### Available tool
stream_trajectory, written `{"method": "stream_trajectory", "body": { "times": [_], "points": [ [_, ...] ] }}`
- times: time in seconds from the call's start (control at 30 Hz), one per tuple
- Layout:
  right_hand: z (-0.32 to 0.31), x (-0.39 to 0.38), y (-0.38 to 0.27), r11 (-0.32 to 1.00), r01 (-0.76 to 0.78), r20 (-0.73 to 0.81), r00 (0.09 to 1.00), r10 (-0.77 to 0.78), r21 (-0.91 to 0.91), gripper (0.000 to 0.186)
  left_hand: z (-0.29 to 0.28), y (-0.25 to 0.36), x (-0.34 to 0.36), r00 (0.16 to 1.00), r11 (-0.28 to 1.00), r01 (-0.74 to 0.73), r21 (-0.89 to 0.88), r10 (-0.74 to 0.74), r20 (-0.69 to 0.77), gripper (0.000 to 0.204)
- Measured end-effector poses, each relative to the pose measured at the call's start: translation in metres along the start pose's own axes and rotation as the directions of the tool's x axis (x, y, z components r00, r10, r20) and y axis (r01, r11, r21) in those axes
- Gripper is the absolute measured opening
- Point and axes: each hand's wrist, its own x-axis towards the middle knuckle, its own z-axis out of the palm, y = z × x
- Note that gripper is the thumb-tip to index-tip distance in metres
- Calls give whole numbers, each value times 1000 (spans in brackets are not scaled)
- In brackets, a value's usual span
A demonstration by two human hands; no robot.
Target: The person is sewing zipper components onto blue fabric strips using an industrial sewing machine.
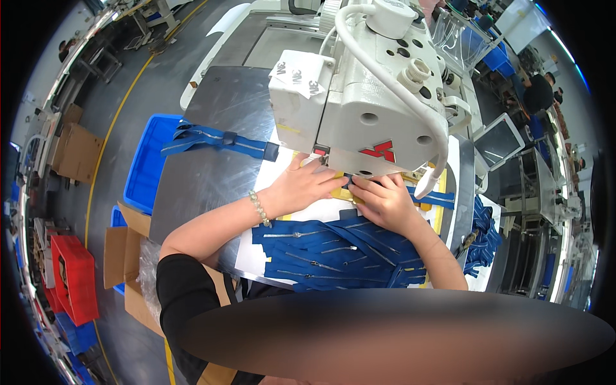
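Note:
A white industrial sewing machine stands over the work table. Below its head, both hands meet at a dark blue zipper, whose tape runs out past my right hand. My left hand, wearing a beaded bracelet, reaches in from the left, its fingertips closed on the zipper's near-centre end. From the right, my right hand pinches the same part with thumb and fingers. A yellow plate shows under the fingertips. Just in front lies a pile of blue zippers. The machine partly hides the fingertips' far side.
More joined blue zippers lie across the metal table at left. Another bundle hangs at the right edge. Blue bins and an open cardboard box stand left of the table. A tablet-like screen stands behind right.

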Motion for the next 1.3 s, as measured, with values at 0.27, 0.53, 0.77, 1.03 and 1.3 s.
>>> {"method": "stream_trajectory", "body": {
  "times": [0.27,0.53,0.77,1.03,1.3],
  "points": [
    [3,-16,-8,995,-50,20,998,52,-90,43,0,1,0,998,999,21,-33,-19,52,44],
    [11,-20,-9,993,-115,-87,990,114,-2,28,0,1,1,998,999,24,-34,-22,57,45],
    [13,-21,-4,989,-143,-85,986,145,35,30,0,0,1,992,993,78,-86,-68,107,45],
    [7,-16,-5,994,-100,-96,990,103,37,30,-1,1,0,996,996,68,-61,-63,70,45],
    [5,-14,-5,995,-98,-109,989,101,32,28,-2,1,1,994,995,77,-67,-72,77,46]
  ]
}}
